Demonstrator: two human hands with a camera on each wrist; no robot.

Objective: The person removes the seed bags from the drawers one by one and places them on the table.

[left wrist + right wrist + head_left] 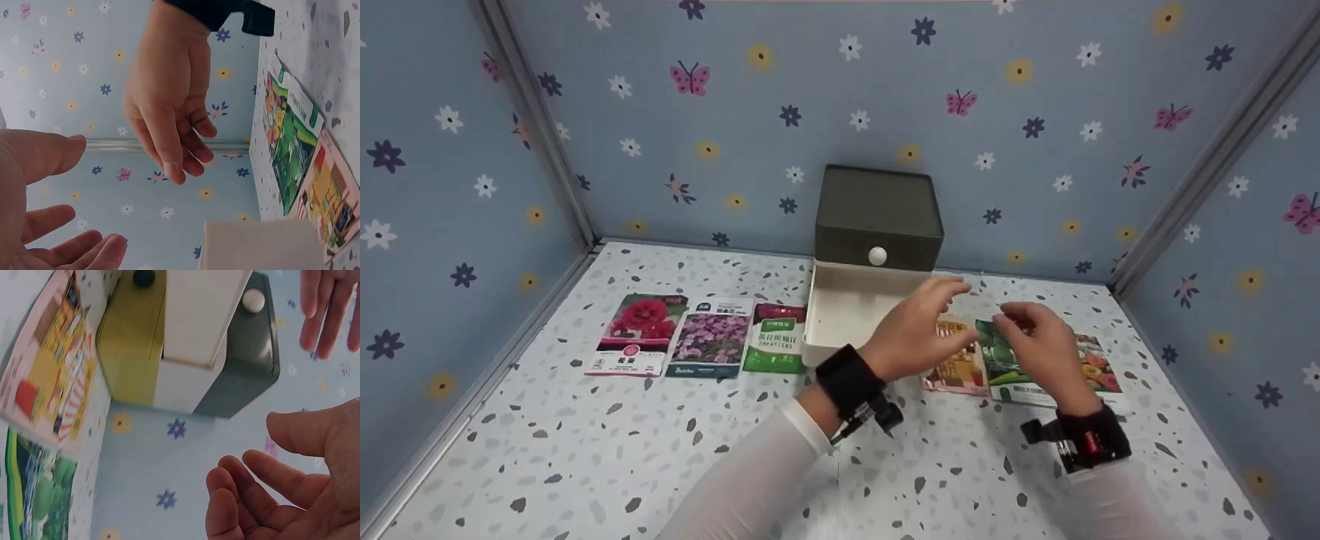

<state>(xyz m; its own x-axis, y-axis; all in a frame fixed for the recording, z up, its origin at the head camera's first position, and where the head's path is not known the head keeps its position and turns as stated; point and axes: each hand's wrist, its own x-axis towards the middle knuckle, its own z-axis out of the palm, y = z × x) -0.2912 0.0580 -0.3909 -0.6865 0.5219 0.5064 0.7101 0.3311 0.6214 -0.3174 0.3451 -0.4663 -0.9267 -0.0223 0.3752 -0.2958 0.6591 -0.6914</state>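
Over the right front of a pulled-out white drawer hovers my left hand, fingers extended and thumb apart, holding nothing. My right hand hangs above the packets at the right, its fingers loosely bent around an unfilled gap. The drawer juts from a small cabinet whose dark top drawer has a round white knob. Under the white drawer, the right wrist view shows an olive-yellow drawer with a dark knob. Below the hands lie a pink-edged packet and a green vegetable packet, partly hidden.
Left of the cabinet lie a red-flower packet, a purple-flower packet and a green-and-white packet. Another colourful packet shows beyond the right hand. Patterned blue walls enclose the speckled tabletop at the back and sides.
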